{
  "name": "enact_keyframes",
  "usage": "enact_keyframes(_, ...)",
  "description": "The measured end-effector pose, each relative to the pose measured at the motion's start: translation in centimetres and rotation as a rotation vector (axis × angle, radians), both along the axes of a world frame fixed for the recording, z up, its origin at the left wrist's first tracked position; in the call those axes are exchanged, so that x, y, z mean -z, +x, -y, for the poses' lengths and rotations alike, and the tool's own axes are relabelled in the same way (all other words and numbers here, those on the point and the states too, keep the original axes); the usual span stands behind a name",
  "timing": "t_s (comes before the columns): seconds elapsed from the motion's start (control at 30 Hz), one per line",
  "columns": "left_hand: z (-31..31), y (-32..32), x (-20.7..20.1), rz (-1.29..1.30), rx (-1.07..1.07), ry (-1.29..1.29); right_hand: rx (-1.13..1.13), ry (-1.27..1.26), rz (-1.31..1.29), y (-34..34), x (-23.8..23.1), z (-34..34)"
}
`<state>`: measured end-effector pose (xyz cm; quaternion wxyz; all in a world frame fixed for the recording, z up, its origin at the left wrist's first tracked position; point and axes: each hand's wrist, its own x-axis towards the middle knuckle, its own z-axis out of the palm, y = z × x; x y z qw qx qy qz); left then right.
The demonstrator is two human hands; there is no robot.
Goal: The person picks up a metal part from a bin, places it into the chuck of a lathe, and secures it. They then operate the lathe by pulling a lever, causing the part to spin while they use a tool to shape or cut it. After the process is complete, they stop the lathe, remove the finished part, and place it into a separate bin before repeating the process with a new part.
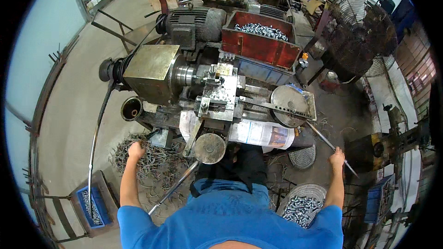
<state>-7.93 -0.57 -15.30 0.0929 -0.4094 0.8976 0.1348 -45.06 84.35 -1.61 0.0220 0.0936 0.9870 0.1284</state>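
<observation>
I stand at a small greasy lathe with a motor on top. My right hand is shut on a long steel lever rod that runs up to a round metal disc at the machine's right end. My left hand is curled into a fist low on the left, above a heap of metal turnings. Whether it holds anything is not visible. A round handwheel with a long handle sits between my arms at the machine's front.
A red bin of shiny metal parts stands behind the lathe. A newspaper lies on the front ledge. A round basket of parts is by my right side, a blue tray at lower left, and a big fan at right.
</observation>
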Motion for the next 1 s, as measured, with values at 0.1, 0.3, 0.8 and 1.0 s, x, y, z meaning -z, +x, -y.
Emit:
enact_keyframes(0.1, 0.1, 5.6, 1.2, 0.03, -0.061, 0.212, -0.075, -0.012, -0.191, 1.6, 2.4, -0.7)
enact_keyframes(0.3, -2.6, 13.8, 2.5, -0.05, -0.384, 0.61, -0.153, -0.255, -0.161, 13.4, 2.8, 3.5)
enact_keyframes(0.8, -3.1, 8.9, 0.7, -0.13, -0.206, 0.495, -0.05, -0.817, -0.157, 22.4, 0.3, 14.9)
enact_keyframes(1.0, -3.5, 6.7, -0.4, -0.109, -0.134, 0.549, -0.037, -0.371, -0.156, 17.0, 2.9, 6.8)
